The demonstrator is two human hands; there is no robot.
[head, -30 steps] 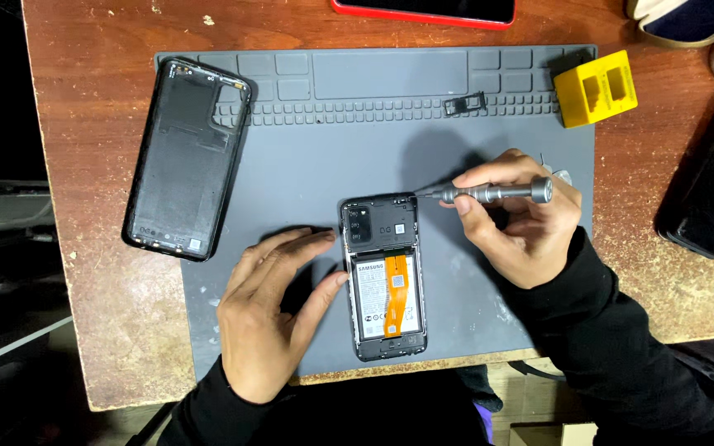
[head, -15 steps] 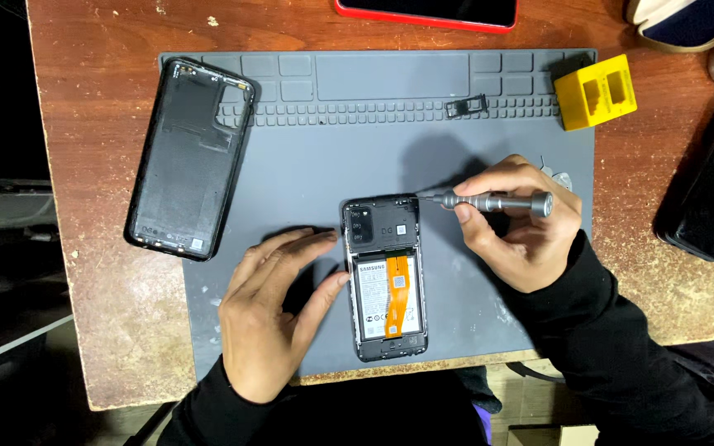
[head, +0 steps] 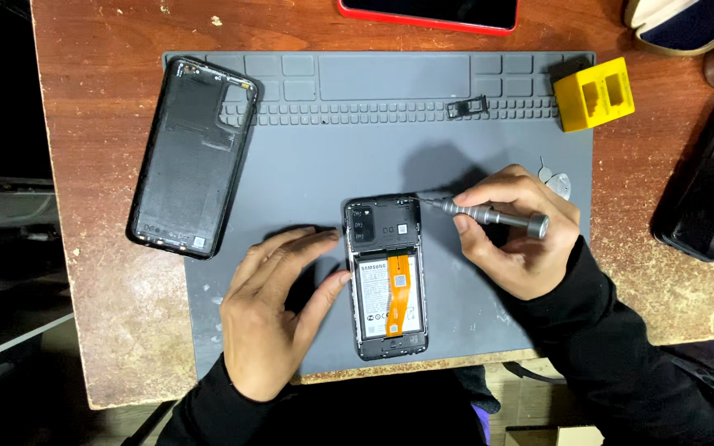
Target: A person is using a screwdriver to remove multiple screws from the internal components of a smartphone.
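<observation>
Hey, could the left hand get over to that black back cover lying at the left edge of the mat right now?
Probably yes. The left hand holds nothing and only steadies the open phone with its fingertips. The back cover lies up and to its left, with only bare grey mat between them.

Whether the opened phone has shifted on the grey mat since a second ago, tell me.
No. The opened phone lies in the same spot on the grey mat, its bottom end equally near the mat's front edge.

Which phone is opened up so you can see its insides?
The opened phone in the middle of the grey mat, with its battery and orange ribbon showing. The red phone and black phone on the table are closed.
</observation>
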